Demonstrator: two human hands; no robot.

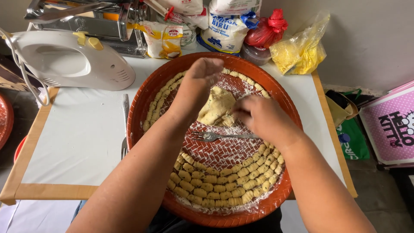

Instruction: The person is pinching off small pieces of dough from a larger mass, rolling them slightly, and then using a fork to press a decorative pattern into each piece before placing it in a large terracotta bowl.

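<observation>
Pinching at the near edge of a pale yellow lump of dough [217,105], the right hand [258,117] has its fingers curled together on the soft mass. That lump sits in the middle of a round, reddish-brown woven plastic tray [148,88] dusted with white flour. Over the far side of the lump hangs the left hand [202,73], blurred, fingers bent loosely downward; whether it grips anything cannot be told. A metal fork [215,137] lies on the tray's bare floured weave just below the right hand, tines pointing left. Small ridged dough pieces [220,183] are packed in rows along the tray's near rim and curve up both sides. Left of the tray, a second fork [125,129] rests on the white tabletop [82,138]. A white electric hand mixer [64,62] lies at the table's far left, with flour bags [224,28] and a yellow plastic bag [302,47] against the wall behind.
</observation>
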